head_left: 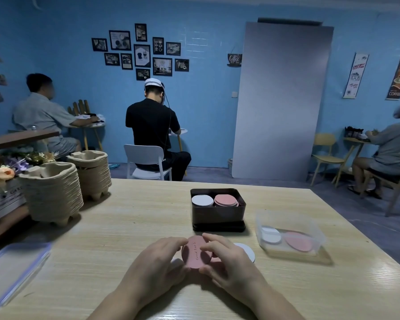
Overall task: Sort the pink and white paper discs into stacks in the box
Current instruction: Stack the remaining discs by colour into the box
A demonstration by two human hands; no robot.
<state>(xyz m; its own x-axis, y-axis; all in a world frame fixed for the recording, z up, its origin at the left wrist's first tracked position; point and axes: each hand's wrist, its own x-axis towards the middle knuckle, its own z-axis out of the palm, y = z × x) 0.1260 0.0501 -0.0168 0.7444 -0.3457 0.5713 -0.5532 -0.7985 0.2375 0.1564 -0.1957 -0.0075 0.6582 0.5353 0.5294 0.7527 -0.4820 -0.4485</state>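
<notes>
1. Pink discs [195,251] – a small stack, tilted up on edge facing the camera, sitting just above the table [129,218], near edge, in front of the black box [218,215]. Script lettering is showing on the top disc.
2. Left hand [157,262] is cupping the stack's left rim, fingers curled round it; right hand [226,257] is pinching the right rim, fingertips over the face, thumb under. Both are gripping the same stack, neither is open.
3. White disc [246,250] is lying flat on the table just beside & partly behind the right hand; a pale bit is also peeking out under the left hand, can't tell what it is.
4. Black box is holding a white stack [202,200] on the left & a pink stack [226,200] on the right, side by side, both near the rim.
5. Clear tub [291,236] to the right is holding more white & pink discs, loose.
6. Step in hand, prob.: squaring the pink stack before it's going in the box. To be doing it well: tap edges flush w/ both hands, keep pressure on rims not faces so paper isn't bending, carry it level, lower it straight onto the right-hand pink stack, not the white.
7. Risk: box is nearly full, so a skewed drop could be sliding discs over the wall.
8. Further out: pulp tray stacks [53,192] at far left, not in the way.
</notes>
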